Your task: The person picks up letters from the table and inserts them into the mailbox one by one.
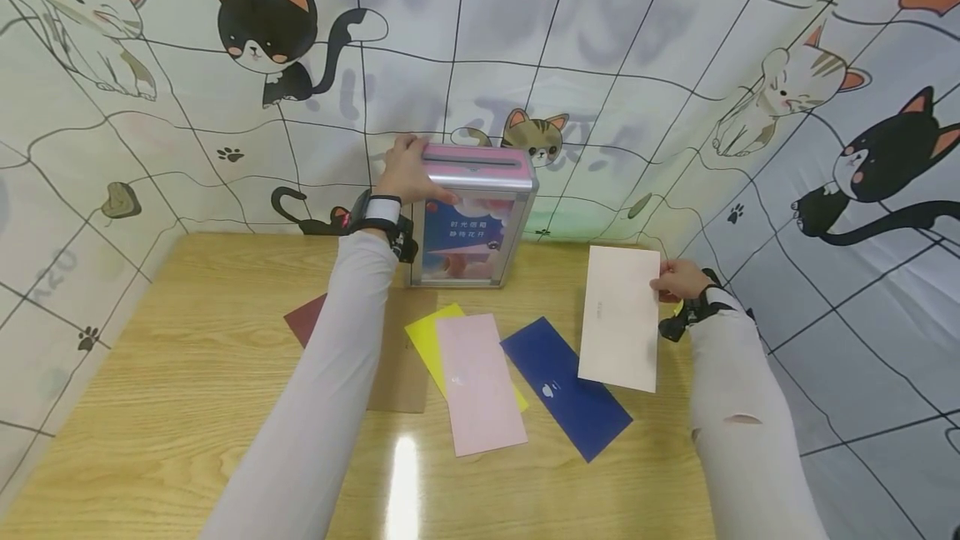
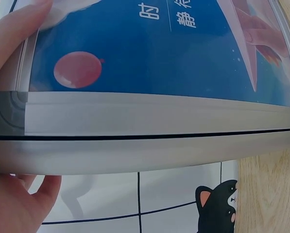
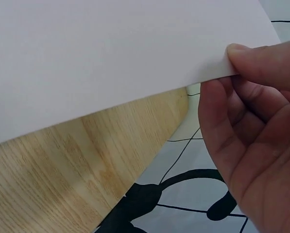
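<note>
At the back of the table, my left hand [image 1: 407,173] grips the upper left corner of an upright silver-framed box [image 1: 517,252]. The box has a pink top with a long slot and a blue picture panel with white characters. In the left wrist view, fingers are on both sides of the box's metal frame [image 2: 149,114]. My right hand [image 1: 681,280] pinches the right edge of a cream envelope [image 1: 621,315] between thumb and fingers. That envelope is held upright and covers the upper right part of a dark blue envelope [image 1: 562,390].
A pink envelope [image 1: 482,390] lies over a yellow one [image 1: 426,338] in front of the box. Left of them are a brown envelope [image 1: 401,365] and a dark red one [image 1: 303,319], partly hidden by my left arm. A cat-patterned cloth [image 1: 450,40] hangs behind the wooden table [image 1: 187,407].
</note>
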The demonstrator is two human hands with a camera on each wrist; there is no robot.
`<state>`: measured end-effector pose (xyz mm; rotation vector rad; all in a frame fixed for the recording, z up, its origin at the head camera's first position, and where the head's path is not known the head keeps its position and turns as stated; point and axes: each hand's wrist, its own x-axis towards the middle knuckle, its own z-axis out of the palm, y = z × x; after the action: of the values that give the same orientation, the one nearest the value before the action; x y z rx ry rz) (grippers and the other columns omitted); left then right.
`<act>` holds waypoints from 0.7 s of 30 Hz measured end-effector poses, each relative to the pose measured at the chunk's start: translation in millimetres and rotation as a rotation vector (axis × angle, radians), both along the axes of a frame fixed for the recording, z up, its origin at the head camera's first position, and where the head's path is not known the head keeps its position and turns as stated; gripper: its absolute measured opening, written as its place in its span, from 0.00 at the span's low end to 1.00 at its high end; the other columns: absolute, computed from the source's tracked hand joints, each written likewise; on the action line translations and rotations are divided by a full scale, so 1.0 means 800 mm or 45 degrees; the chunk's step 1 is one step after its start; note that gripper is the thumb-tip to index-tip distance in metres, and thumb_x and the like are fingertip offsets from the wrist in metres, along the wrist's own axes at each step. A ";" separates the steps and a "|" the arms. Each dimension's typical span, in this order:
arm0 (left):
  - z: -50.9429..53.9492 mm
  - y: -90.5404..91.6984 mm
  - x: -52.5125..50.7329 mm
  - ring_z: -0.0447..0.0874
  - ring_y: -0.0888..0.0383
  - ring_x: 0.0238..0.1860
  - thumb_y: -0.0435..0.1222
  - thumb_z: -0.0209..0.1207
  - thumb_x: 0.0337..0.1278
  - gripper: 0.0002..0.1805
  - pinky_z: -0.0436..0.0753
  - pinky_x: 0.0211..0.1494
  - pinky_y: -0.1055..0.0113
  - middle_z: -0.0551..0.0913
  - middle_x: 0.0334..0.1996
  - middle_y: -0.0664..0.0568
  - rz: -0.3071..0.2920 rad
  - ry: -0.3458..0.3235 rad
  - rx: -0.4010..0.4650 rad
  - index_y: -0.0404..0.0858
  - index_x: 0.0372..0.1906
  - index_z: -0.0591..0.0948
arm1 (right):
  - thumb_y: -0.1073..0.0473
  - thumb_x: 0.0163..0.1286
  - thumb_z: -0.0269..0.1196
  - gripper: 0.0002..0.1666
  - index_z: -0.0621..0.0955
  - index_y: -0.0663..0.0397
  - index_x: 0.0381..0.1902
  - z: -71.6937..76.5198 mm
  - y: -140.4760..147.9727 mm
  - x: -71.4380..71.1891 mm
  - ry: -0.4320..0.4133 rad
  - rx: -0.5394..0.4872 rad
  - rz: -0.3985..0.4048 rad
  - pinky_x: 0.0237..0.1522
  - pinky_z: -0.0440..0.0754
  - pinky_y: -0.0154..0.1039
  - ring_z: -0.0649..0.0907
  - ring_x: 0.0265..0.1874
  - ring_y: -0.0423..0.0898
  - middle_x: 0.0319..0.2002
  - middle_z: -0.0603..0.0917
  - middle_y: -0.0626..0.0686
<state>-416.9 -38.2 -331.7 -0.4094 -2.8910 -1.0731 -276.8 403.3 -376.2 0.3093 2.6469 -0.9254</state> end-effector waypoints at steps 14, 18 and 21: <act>0.001 0.001 0.002 0.46 0.45 0.68 0.55 0.73 0.20 0.64 0.67 0.60 0.49 0.45 0.70 0.47 -0.001 0.001 -0.012 0.44 0.70 0.52 | 0.64 0.64 0.53 0.10 0.66 0.69 0.36 0.032 -0.002 -0.026 0.069 0.017 0.041 0.29 0.79 0.31 0.77 0.25 0.41 0.29 0.76 0.55; 0.000 0.001 0.001 0.46 0.45 0.67 0.55 0.73 0.20 0.64 0.67 0.61 0.48 0.45 0.70 0.46 -0.007 0.014 -0.011 0.44 0.70 0.52 | 0.64 0.65 0.53 0.11 0.67 0.70 0.37 0.045 -0.009 -0.028 0.099 0.057 0.060 0.29 0.79 0.30 0.77 0.25 0.41 0.30 0.77 0.58; 0.000 0.001 0.001 0.46 0.45 0.67 0.54 0.74 0.20 0.64 0.66 0.61 0.48 0.46 0.70 0.46 -0.003 0.017 -0.004 0.43 0.70 0.53 | 0.64 0.65 0.53 0.12 0.67 0.71 0.38 0.051 -0.013 -0.028 0.115 0.045 0.059 0.30 0.80 0.32 0.77 0.25 0.42 0.33 0.76 0.61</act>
<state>-416.1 -37.6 -331.9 -0.4188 -2.8817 -1.0619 -299.3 393.3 -335.4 0.2181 2.7426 -0.8993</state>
